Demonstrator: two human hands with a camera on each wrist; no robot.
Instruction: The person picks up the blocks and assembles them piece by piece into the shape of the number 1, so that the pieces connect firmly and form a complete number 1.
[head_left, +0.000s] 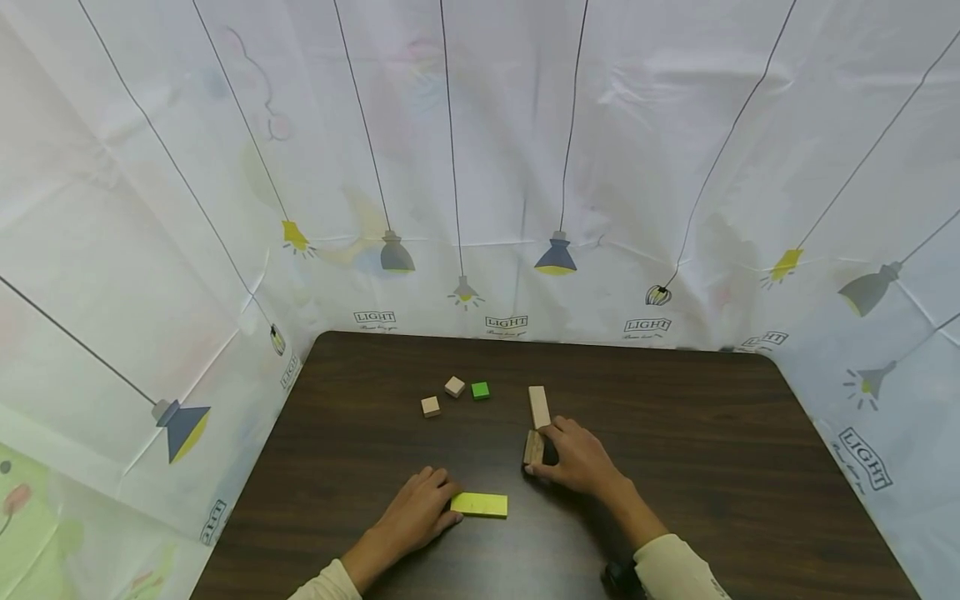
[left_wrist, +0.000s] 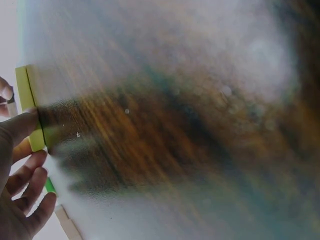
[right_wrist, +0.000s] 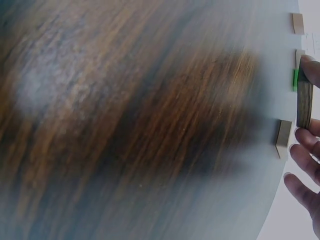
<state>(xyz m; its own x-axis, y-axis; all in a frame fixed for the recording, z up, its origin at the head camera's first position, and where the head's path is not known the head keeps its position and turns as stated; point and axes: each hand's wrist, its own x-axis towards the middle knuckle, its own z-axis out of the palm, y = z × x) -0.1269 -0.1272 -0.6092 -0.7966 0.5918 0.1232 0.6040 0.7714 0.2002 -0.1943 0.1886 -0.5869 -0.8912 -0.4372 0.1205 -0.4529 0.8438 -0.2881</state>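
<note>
My left hand point(head_left: 417, 510) pinches the left end of a flat yellow block point(head_left: 483, 505) between thumb and forefinger. The left wrist view shows the thumb lying across this yellow block point(left_wrist: 23, 87), the other fingers loosely bent. To the right, my right hand point(head_left: 583, 460) holds a brown wood-grain block point(head_left: 533, 447) by its two ends, thumb at the near end and forefinger at the far one. In the right wrist view the brown block point(right_wrist: 304, 105) is gripped lengthwise. A pale wooden block point(head_left: 538, 406) lies just beyond it, its near end close to the right fingertips.
Farther back on the dark wooden table point(head_left: 675, 400) lie two small pale blocks, a left one point(head_left: 431, 407) and a farther one point(head_left: 454, 386), with a small green block point(head_left: 481, 390) beside them. A white curtain point(head_left: 480, 167) printed with lamps hangs along the table's back and sides.
</note>
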